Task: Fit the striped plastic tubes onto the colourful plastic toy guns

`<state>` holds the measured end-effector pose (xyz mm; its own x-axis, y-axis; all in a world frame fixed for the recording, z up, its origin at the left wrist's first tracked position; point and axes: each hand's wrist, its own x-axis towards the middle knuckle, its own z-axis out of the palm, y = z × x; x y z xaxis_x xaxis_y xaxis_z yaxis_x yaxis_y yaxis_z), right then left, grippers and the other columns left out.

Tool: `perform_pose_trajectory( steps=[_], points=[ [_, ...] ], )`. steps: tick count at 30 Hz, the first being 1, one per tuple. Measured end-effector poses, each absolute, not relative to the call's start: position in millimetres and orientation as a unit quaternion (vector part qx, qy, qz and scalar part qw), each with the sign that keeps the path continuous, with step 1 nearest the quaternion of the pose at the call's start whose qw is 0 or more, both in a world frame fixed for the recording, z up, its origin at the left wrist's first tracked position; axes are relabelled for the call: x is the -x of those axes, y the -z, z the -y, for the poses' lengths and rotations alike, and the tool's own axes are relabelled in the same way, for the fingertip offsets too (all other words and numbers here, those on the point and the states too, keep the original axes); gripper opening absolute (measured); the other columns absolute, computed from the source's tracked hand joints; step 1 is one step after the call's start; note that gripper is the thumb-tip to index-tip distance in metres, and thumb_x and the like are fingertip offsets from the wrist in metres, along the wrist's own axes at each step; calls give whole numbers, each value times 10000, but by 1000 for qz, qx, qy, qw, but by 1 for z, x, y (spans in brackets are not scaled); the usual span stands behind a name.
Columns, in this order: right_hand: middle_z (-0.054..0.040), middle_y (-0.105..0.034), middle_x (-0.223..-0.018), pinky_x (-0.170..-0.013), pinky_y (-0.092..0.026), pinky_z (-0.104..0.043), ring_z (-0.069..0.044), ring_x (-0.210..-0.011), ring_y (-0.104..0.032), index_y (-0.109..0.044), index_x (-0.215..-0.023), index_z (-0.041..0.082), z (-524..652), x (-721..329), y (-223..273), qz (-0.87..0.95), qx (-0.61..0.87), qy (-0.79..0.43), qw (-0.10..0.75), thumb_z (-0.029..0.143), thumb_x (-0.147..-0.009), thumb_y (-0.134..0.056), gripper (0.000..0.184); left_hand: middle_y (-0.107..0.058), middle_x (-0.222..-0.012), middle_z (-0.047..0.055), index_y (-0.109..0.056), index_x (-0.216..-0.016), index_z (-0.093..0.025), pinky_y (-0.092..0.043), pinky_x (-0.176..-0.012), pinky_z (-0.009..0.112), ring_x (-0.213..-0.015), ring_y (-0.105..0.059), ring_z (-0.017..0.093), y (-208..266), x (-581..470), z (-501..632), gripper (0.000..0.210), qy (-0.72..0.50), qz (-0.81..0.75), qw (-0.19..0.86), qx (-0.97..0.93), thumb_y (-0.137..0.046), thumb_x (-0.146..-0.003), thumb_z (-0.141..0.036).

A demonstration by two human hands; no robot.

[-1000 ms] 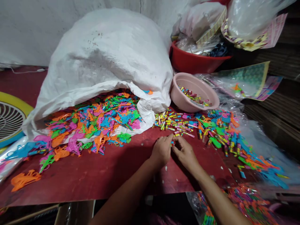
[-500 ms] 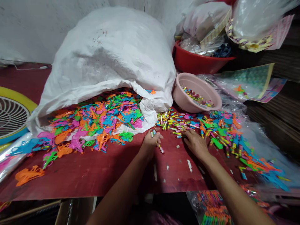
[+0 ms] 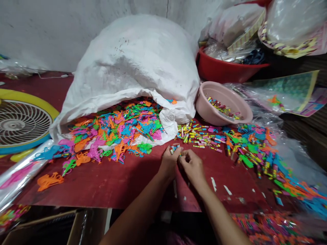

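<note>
Several small colourful labelled tubes (image 3: 174, 148) are gripped in my left hand (image 3: 169, 162), its fingers curled around them above the red table. Right beside it is my right hand (image 3: 192, 166), thumb and fingers pinched together at the left hand's fingertips. What lies in that pinch is too small and covered to make out. Beyond my hands lies a loose pile of similar tubes (image 3: 194, 133), mostly yellow with pink and blue. A heap of bright plastic toy pieces (image 3: 120, 127) in orange, green, pink and blue spills from a big white sack (image 3: 138, 58).
A pink basin (image 3: 224, 102) with more tubes stands behind the pile, before a red basin (image 3: 230, 69) of plastic bags. Mixed toys and tubes (image 3: 255, 149) spread along the right. A yellow-and-blue fan (image 3: 25, 119) lies at left. An open carton (image 3: 74, 228) is below the table edge.
My right hand has left the tube pile and come left to meet my left hand. A tube that hung below my left hand no longer shows there. The view has shifted left.
</note>
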<state>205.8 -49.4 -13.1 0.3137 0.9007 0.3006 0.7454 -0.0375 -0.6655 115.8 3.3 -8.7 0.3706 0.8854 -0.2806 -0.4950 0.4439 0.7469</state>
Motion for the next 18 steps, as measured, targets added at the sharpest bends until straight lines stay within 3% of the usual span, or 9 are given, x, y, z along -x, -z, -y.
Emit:
perform_pose_trajectory(
  steps=[2,7,10,12,14,18],
  points=[
    [-30,-590,-745,-628,-427,-272,-172,-685,-544,-552,-796,202,47,-193,8,591,697,-102,393,268,-890,-484,134,-651,-825,21,-569,-1065,-144,-483,-699,259,-707,-621,140,9,-109,-2,516,-445,-350,778,-271,-803,-644,-330],
    [-59,-607,-901,-728,-451,-305,-198,-814,-581,-596,-1001,206,67,-198,-5,627,684,-100,358,325,-944,-499,163,-622,-739,13,-541,-995,-141,-441,-561,229,-600,-580,120,9,-80,-15,484,-476,-363,758,-259,-776,-649,-384],
    [-64,-567,-857,-686,-422,-320,-220,-776,-563,-584,-905,207,80,-206,0,636,726,-44,257,369,-926,-537,170,-528,-644,-46,-518,-949,-159,-333,-461,198,-481,-449,73,8,-70,-22,384,-490,-360,743,-281,-726,-685,-344],
    [-64,-548,-837,-661,-403,-315,-225,-764,-549,-585,-861,212,82,-207,5,638,732,-40,236,317,-909,-535,126,-513,-634,-53,-522,-954,-164,-289,-445,204,-456,-392,68,6,-69,-21,323,-470,-372,730,-329,-683,-714,-308],
    [-61,-547,-821,-656,-395,-309,-218,-756,-539,-591,-836,213,79,-206,6,631,719,-80,279,255,-892,-515,103,-578,-709,-12,-546,-954,-171,-355,-507,224,-529,-468,98,5,-71,-17,251,-447,-388,686,-424,-646,-753,-283],
    [-38,-572,-762,-653,-413,-295,-196,-726,-535,-591,-770,213,67,-210,-2,612,668,-197,375,267,-845,-551,100,-660,-927,70,-615,-916,-201,-443,-800,322,-895,-581,219,5,-75,-7,122,-407,-346,493,-687,-614,-795,-188]
  ],
)
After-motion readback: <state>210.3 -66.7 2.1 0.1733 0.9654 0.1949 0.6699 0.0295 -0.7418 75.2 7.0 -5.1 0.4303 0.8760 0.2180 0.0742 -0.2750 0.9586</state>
